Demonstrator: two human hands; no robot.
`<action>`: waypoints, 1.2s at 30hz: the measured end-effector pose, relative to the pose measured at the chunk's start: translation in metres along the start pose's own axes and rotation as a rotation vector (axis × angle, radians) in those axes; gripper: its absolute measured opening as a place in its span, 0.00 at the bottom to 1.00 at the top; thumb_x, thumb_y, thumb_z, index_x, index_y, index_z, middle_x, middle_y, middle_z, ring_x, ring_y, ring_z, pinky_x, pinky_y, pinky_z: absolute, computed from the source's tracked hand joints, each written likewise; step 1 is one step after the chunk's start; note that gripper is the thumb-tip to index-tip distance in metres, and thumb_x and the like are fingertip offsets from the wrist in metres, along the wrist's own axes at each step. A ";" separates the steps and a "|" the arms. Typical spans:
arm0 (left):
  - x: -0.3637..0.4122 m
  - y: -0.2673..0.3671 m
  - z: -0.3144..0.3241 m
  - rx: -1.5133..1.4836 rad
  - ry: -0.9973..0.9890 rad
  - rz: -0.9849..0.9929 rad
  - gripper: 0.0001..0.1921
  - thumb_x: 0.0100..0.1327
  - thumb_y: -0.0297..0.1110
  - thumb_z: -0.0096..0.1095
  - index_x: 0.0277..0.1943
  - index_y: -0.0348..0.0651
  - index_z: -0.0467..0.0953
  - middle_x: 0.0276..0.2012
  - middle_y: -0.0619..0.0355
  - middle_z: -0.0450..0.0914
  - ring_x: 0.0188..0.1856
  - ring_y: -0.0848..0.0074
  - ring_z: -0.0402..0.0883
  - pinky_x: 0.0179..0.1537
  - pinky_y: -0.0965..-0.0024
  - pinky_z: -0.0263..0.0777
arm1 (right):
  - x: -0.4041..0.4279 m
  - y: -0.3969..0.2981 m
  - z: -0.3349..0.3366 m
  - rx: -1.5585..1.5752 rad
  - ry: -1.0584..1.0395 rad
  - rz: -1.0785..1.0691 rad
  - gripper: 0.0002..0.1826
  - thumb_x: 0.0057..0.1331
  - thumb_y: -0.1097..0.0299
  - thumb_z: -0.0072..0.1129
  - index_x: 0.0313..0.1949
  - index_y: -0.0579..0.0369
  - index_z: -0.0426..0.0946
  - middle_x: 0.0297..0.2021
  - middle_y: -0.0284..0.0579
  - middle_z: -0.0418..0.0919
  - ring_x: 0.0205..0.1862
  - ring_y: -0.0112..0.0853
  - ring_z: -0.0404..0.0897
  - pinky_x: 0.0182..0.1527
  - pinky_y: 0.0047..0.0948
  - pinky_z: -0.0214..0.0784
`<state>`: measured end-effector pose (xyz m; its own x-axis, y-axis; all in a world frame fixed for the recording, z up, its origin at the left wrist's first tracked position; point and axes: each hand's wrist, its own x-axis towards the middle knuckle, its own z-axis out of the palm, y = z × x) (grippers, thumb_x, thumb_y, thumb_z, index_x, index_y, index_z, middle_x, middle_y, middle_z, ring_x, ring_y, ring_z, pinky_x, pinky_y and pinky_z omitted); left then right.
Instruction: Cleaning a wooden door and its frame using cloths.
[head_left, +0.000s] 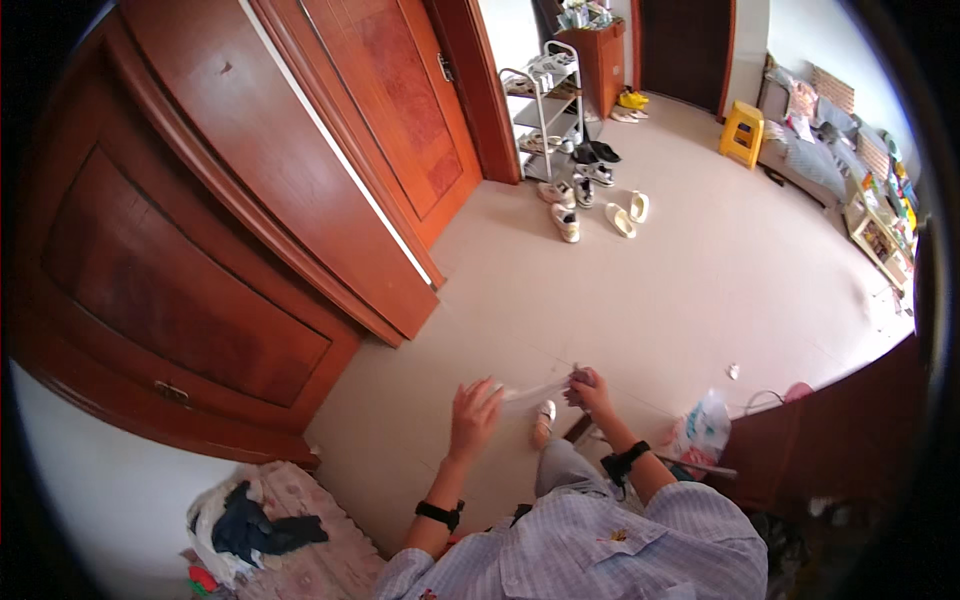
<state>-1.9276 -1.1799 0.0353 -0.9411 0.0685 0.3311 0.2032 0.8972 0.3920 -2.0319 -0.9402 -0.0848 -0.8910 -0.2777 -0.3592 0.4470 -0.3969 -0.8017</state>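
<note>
A thin, see-through strip (534, 394), apparently plastic film and blurred, stretches between my two hands above the floor. My right hand (589, 390) is closed around its right end, along with a bunched greyish part that the fingers mostly hide. At the other end, the fingertips of my left hand (476, 414) meet the strip, seemingly in a pinch, while the other fingers are raised. Below and between the hands, one foot in a white shoe (548, 411) stands on the tiled floor.
Reddish-brown wooden doors (187, 277) line the left. Several shoes (576, 196) lie before a metal shoe rack (551, 112). A yellow stool (742, 135) stands by a cluttered sofa (806, 157). Close right are a plastic bag (705, 427) and dark wooden furniture (817, 427); dark clothing (262, 529) lies lower left.
</note>
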 end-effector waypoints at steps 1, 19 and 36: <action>0.034 -0.001 -0.003 0.063 -0.018 0.067 0.17 0.55 0.33 0.59 0.49 0.48 0.73 0.56 0.55 0.66 0.57 0.65 0.64 0.59 0.50 0.52 | 0.034 -0.006 -0.006 -0.015 0.008 -0.106 0.07 0.57 0.78 0.52 0.36 0.58 0.69 0.26 0.43 0.74 0.24 0.33 0.78 0.25 0.29 0.73; 0.492 -0.243 0.052 0.152 -0.360 0.849 0.21 0.61 0.35 0.43 0.59 0.50 0.64 0.63 0.64 0.58 0.66 0.77 0.51 0.65 0.57 0.44 | 0.429 -0.203 0.174 -0.271 -0.065 -0.001 0.09 0.57 0.73 0.54 0.38 0.59 0.71 0.31 0.36 0.74 0.31 0.22 0.74 0.35 0.20 0.67; 0.900 -0.488 0.116 -0.189 -0.305 0.360 0.37 0.49 0.34 0.65 0.62 0.44 0.56 0.62 0.53 0.58 0.64 0.63 0.56 0.61 0.47 0.43 | 0.858 -0.307 0.267 -0.196 -0.021 -0.017 0.12 0.56 0.69 0.51 0.39 0.58 0.72 0.29 0.32 0.73 0.32 0.20 0.70 0.36 0.19 0.64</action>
<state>-2.9050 -1.5053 0.0427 -0.8327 0.5084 0.2194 0.5482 0.7008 0.4565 -2.9122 -1.2908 -0.0195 -0.8953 -0.2912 -0.3369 0.4063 -0.2245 -0.8857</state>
